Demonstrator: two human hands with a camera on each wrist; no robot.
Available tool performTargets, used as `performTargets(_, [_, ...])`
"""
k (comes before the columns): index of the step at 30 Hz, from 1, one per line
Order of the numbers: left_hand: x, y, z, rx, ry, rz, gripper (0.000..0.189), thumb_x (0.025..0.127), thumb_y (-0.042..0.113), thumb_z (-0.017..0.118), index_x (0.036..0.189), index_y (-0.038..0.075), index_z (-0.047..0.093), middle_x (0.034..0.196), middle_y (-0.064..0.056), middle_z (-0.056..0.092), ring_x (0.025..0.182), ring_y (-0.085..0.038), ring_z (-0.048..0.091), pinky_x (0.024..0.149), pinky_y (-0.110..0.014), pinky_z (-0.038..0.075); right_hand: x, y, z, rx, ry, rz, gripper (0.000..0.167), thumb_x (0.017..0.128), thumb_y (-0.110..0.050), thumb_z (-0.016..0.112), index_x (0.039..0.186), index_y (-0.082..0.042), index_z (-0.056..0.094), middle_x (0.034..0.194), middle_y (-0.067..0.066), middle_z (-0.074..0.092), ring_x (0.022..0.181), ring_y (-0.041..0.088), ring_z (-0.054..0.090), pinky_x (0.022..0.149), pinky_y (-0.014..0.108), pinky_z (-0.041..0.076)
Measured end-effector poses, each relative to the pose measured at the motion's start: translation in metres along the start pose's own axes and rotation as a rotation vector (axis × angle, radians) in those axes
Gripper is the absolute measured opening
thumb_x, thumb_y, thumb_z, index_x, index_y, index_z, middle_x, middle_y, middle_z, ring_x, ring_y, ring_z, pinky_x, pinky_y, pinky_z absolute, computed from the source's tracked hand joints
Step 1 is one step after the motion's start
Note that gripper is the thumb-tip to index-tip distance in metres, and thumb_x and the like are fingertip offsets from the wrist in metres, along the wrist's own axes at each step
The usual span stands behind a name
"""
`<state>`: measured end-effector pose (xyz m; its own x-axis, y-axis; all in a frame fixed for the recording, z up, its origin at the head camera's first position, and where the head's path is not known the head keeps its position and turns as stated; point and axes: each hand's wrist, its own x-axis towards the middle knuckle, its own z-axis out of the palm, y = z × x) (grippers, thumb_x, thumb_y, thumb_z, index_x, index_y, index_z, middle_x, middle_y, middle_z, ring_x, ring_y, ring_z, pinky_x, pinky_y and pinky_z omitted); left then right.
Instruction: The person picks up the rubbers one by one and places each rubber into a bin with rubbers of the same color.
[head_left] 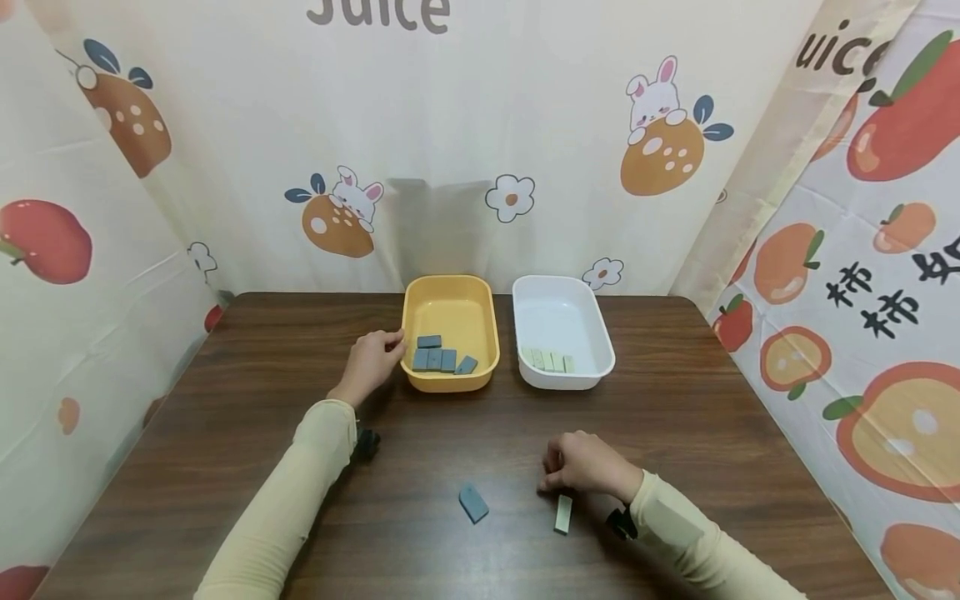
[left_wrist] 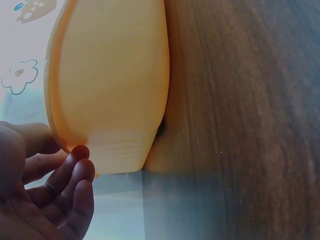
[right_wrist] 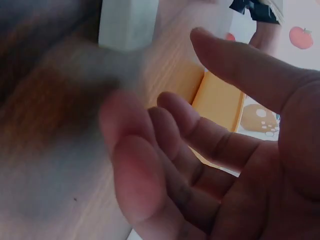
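At the left side of a yellow plastic bin (head_left: 450, 384), my left hand (head_left: 369, 363) pinches the rim between thumb and fingers. The left wrist view shows those fingertips around the edge of the bin's wall (left_wrist: 110, 80). My right hand (head_left: 588, 463) hovers over the table just behind a small pale green block (head_left: 562, 515). In the right wrist view its thumb and loosely bent fingers (right_wrist: 137, 175) stand apart with nothing between them, the block (right_wrist: 128, 25) beyond the fingertips. A blue-grey block (head_left: 473, 504) with an angled end lies left of the green one.
Several blue-grey blocks (head_left: 434, 360) lie in the yellow bin's near end. To its right stands a white bin (head_left: 566, 382) with several pale green blocks (head_left: 548, 361) in a row. A printed curtain (head_left: 465, 125) hangs behind the brown wooden table (head_left: 450, 433).
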<state>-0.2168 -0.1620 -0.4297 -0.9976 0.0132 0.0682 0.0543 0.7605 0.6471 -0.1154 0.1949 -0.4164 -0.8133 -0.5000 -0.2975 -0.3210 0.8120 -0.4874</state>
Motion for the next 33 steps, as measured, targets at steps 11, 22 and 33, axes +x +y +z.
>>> performTargets(11, [0.0,0.001,-0.001,0.002,-0.024,-0.007,0.041,0.098,0.022,0.055,0.134,0.002,0.057,0.135,-0.018,0.058,0.124,-0.036,0.055,0.096,-0.05,0.05,-0.005,-0.004,0.011,-0.037,-0.047,-0.035,0.028,0.069,-0.025,0.085,0.061,-0.018,0.06,0.059,-0.008,0.053,0.054,0.01,0.046,0.049,0.025,0.037])
performTargets(22, [-0.001,0.002,-0.001,0.01,-0.024,-0.008,0.041,0.098,0.022,0.055,0.134,0.002,0.057,0.135,-0.019,0.058,0.125,-0.037,0.054,0.098,-0.051,0.048,-0.014,-0.006,0.017,-0.049,-0.029,-0.072,0.026,0.066,-0.015,0.084,0.059,-0.018,0.06,0.057,-0.01,0.052,0.053,0.009,0.044,0.049,0.023,0.038])
performTargets(33, [0.0,0.003,-0.002,0.022,-0.023,-0.001,0.04,0.098,0.022,0.055,0.133,0.002,0.058,0.135,-0.019,0.058,0.126,-0.038,0.053,0.1,-0.052,0.046,-0.015,-0.005,0.014,-0.017,0.003,-0.121,0.021,0.068,-0.006,0.08,0.061,-0.015,0.063,0.059,-0.009,0.054,0.051,0.005,0.045,0.049,0.022,0.039])
